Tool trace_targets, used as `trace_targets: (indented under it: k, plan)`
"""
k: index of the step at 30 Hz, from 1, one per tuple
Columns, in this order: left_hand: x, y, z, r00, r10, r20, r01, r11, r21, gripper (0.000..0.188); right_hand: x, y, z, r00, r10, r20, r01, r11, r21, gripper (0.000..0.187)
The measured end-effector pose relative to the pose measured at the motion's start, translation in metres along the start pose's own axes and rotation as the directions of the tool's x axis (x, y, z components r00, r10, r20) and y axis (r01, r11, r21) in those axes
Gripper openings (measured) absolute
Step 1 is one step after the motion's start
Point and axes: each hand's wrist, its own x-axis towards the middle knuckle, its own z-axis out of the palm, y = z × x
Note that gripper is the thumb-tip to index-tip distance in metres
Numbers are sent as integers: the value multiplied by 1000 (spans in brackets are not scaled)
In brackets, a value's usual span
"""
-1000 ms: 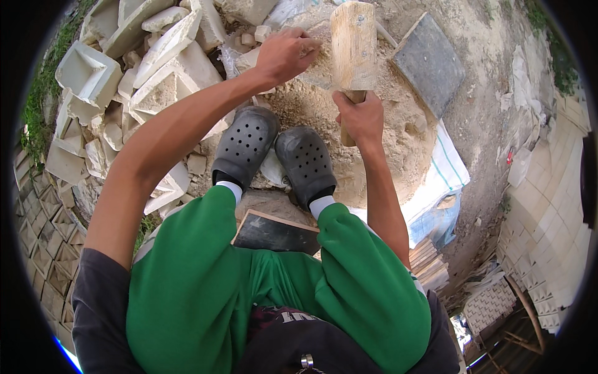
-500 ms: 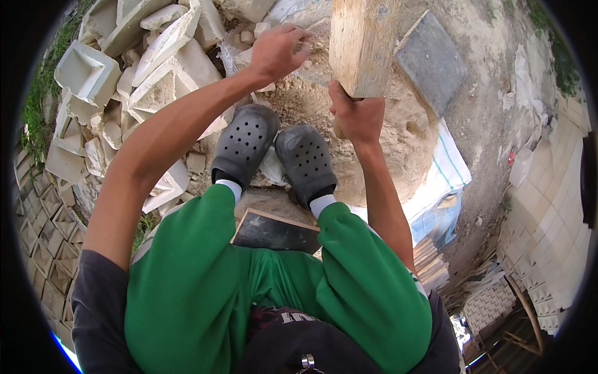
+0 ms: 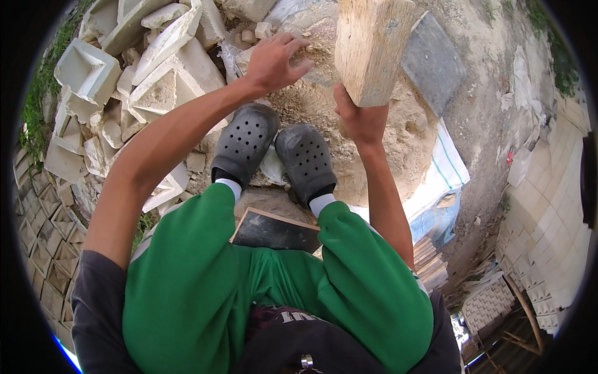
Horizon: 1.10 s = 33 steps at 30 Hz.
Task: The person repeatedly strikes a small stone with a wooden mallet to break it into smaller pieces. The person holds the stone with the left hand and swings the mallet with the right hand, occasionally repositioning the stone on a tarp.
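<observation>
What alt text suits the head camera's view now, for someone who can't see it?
A person's right hand grips a wooden mallet over pale grit; the left hand, fingers loosely curved, holds nothing visible. Broken blocks lie heaped at left, near the person's grey clogs.

Dark short-sleeved shirt [image 3: 98, 305] with pale print [image 3: 298, 317] at front. Plain green trousers [image 3: 180, 280], loose cut. White socks [image 3: 322, 202]. Grey clogs [image 3: 249, 138], perforated by round holes. Both forearms [image 3: 169, 134] bare.

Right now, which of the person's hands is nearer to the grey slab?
The right hand: gripping the mallet, it appears left of and below the grey slab. The left hand is farther left, on the mallet's other side.
</observation>
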Motion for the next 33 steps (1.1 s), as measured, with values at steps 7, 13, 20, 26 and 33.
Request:
trace_targets:
  k: [7,13,20,26,33]
  plan:
    - [-3,5,2,997,21,71,-26,997,74,36,10,28,4,875,462,144,-431,879,-202,51]
    - [-1,2,4,999,22,30,-24,997,76,24,1,-7,-15,953,289,86,-286,957,-48,42]
    - [1,3,6,996,34,79,-36,999,25,19,2,25,5,923,368,116,-322,899,-296,41]
    - [-3,0,9,998,55,40,-57,998,28,17,6,-3,-13,922,369,115,-353,925,-137,37]
    - [3,3,6,996,5,87,-9,999,41,18,0,29,6,990,136,48,-129,984,-121,30]
